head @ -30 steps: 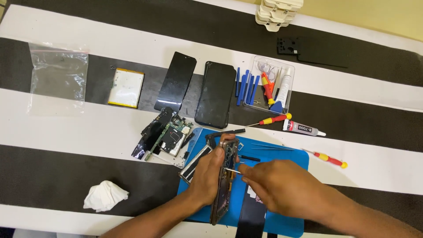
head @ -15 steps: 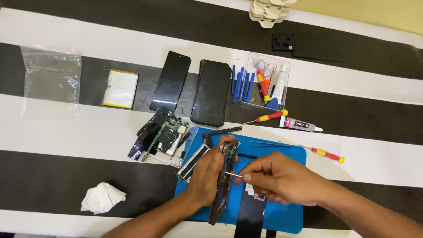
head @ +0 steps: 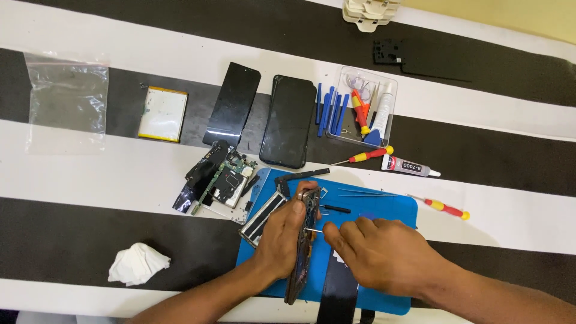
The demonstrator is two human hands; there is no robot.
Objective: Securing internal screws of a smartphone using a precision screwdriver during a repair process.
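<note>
So the left hand (head: 282, 240) has its grip wrapped around a stripped phone frame (head: 303, 246), thin and dark, stood on edge over the blue rubbery mat (head: 384, 210) near the middle of the bench. The right hand (head: 384, 255) pinches a slim metal tool (head: 313, 230), tip touching the frame's side. Farther back there's a clear plastic tray (head: 366, 108) holding blue pry sticks, a red-yellow driver and a white tube. Left of it lie two glossy black panels (head: 291, 120), a flat battery (head: 162, 114) and an empty zip bag (head: 66, 99). A crumpled white tissue (head: 137, 264) sits near left.
</note>
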